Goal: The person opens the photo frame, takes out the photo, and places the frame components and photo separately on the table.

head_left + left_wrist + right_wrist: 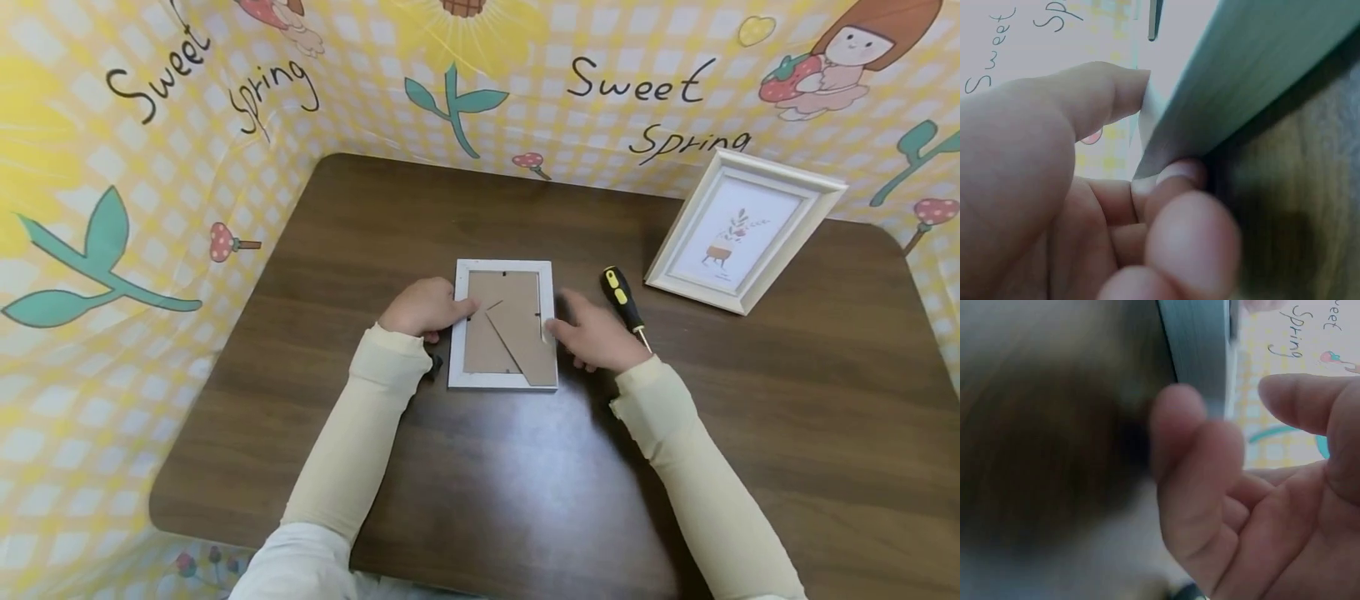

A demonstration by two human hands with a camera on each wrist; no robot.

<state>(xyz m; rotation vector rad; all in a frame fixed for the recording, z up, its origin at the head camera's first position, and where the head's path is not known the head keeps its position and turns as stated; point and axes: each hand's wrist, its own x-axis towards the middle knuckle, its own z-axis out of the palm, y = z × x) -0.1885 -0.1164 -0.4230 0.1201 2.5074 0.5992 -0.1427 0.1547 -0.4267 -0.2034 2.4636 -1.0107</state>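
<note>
A white picture frame (504, 381) lies face down on the table, showing its brown backing board (517, 287) and a slanted easel leg (525, 342). My left hand (426, 308) grips the frame's left side, thumb on the back rim and the other fingers bent at the outer edge. At the right side is my right hand (600, 332), its thumb over the rim in the head view. The right wrist view shows this thumb (1297, 400) a little apart from the frame (1200, 350), with bent fingers (1179, 419) close against its outer edge.
A screwdriver (621, 297) with a black and yellow handle lies just beyond the right hand. Farther right, a second white frame (738, 300) with a plant picture stands propped up. Patterned cloth (360, 108) rises behind the brown table (405, 217). A small black item (433, 367) shows beside the left wrist.
</note>
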